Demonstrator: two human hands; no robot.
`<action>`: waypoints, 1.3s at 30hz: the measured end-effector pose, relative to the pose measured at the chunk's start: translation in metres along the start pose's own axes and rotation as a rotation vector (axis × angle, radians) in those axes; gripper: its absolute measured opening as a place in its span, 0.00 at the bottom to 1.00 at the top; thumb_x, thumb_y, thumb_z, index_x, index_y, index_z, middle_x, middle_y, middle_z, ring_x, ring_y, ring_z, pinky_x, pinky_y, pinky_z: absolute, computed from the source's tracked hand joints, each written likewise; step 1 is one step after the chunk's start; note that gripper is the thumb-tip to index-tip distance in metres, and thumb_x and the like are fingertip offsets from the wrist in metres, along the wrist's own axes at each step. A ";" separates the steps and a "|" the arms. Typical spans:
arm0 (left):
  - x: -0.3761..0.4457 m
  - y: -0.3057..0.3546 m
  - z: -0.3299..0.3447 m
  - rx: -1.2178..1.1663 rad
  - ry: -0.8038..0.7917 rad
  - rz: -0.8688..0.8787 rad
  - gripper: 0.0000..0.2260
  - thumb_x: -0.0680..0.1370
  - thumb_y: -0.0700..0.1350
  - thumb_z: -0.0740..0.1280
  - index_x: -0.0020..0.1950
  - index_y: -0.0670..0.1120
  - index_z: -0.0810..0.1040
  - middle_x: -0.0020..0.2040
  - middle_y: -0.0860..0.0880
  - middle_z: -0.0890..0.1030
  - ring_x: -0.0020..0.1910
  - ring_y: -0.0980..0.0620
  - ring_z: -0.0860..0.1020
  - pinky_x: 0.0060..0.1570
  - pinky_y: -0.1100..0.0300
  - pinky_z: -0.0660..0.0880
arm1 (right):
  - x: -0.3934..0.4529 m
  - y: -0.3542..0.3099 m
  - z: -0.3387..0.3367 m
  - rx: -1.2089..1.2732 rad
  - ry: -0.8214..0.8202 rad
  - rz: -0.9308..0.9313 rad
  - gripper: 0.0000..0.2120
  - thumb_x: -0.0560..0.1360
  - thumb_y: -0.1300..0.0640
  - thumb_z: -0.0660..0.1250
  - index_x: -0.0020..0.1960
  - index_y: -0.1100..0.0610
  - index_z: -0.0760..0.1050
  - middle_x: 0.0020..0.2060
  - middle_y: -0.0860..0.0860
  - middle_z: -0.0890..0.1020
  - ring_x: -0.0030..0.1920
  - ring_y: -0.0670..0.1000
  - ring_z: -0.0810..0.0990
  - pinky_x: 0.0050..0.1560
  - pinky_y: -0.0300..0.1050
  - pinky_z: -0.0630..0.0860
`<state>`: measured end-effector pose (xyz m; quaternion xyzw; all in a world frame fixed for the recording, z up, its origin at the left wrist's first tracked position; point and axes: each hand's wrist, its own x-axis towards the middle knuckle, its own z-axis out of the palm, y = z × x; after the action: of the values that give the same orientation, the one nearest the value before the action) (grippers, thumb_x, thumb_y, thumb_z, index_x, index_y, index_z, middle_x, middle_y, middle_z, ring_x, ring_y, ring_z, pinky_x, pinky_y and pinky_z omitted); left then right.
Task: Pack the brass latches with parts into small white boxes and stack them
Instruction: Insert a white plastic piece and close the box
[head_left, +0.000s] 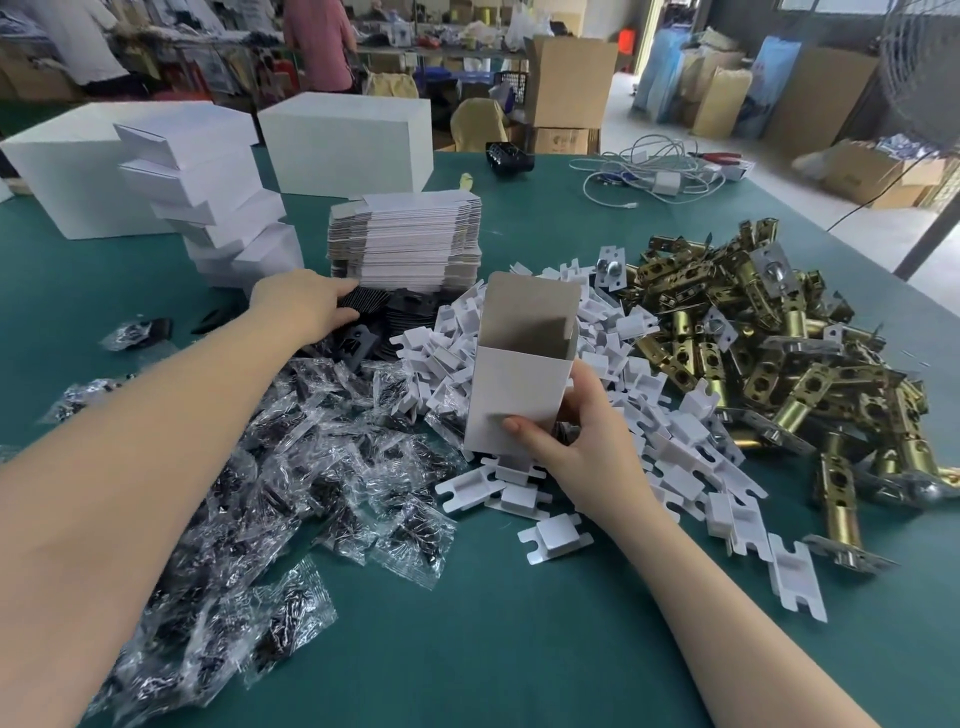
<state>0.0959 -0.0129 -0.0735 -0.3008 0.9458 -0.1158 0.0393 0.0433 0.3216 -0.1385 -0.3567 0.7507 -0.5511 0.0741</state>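
Observation:
My right hand (574, 447) grips a small white box (514, 384) by its lower end, holding it upright with the top flap open above the heap of white card inserts (649, 415). My left hand (306, 304) reaches far forward, and its fingers touch the pile of black plates (379, 317) in front of the flat box blanks (410, 244). A big heap of brass latches (769, 353) lies to the right. Clear bags of black screws (291, 467) are spread under my left forearm. Packed white boxes (218, 208) stand stacked at the back left.
Two large white cartons (353, 140) stand at the back of the green table (493, 649). White cables (649, 176) and a black device (509, 156) lie at the far right. A person stands beyond the table among cardboard boxes (569, 83).

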 end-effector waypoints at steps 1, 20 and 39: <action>0.001 0.003 0.000 -0.009 0.017 -0.005 0.21 0.84 0.57 0.58 0.77 0.59 0.63 0.66 0.44 0.78 0.60 0.41 0.78 0.45 0.51 0.77 | 0.000 0.000 0.000 -0.004 0.002 -0.002 0.26 0.73 0.47 0.74 0.65 0.35 0.65 0.47 0.35 0.80 0.49 0.38 0.79 0.41 0.28 0.73; 0.017 0.006 -0.007 -0.185 0.101 -0.004 0.13 0.81 0.45 0.68 0.65 0.52 0.81 0.63 0.48 0.81 0.63 0.44 0.77 0.59 0.50 0.77 | 0.002 0.001 0.000 -0.015 0.000 -0.013 0.25 0.73 0.48 0.74 0.63 0.35 0.65 0.47 0.36 0.80 0.49 0.38 0.79 0.42 0.29 0.74; -0.002 0.006 -0.017 -0.346 -0.204 0.223 0.09 0.73 0.57 0.76 0.49 0.59 0.79 0.54 0.53 0.83 0.50 0.53 0.79 0.50 0.60 0.71 | 0.000 -0.001 0.000 -0.001 0.006 -0.017 0.26 0.73 0.47 0.74 0.63 0.32 0.65 0.49 0.35 0.80 0.49 0.37 0.79 0.43 0.27 0.72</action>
<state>0.0914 -0.0036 -0.0584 -0.2066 0.9701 0.0843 0.0953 0.0437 0.3218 -0.1377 -0.3615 0.7482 -0.5523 0.0672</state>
